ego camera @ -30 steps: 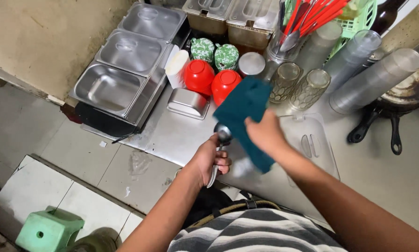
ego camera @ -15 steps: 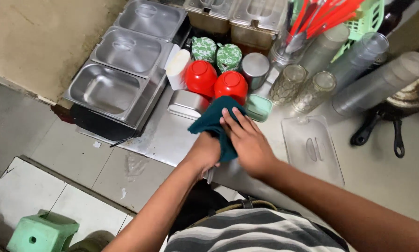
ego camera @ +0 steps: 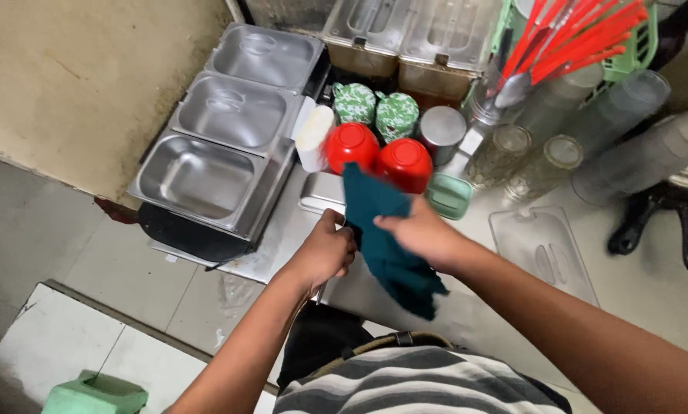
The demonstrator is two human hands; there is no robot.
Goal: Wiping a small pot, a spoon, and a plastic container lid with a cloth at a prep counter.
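My left hand (ego camera: pixel 325 253) is a closed fist over the steel counter (ego camera: pixel 283 230), gripping a thin metal utensil. The utensil is almost wholly hidden by the fist and the cloth. My right hand (ego camera: pixel 422 234) holds a dark teal cloth (ego camera: pixel 386 245) pressed against the left fist. The cloth rises in a point toward two red upturned bowls (ego camera: pixel 378 153) and hangs down toward my striped shirt.
Three lidded steel pans (ego camera: pixel 229 115) sit at the left. Behind the hands are green patterned cups (ego camera: pixel 375 107), a white bottle (ego camera: pixel 313 138), a steel can (ego camera: pixel 441 126), a small green tub (ego camera: pixel 450 195) and glass jars (ego camera: pixel 528 157). A clear lid (ego camera: pixel 543 253) and black pan (ego camera: pixel 650 222) lie right.
The cloth was held up in my right hand with the utensil showing. It then came down over my left hand, and now it is drawn along between both hands.
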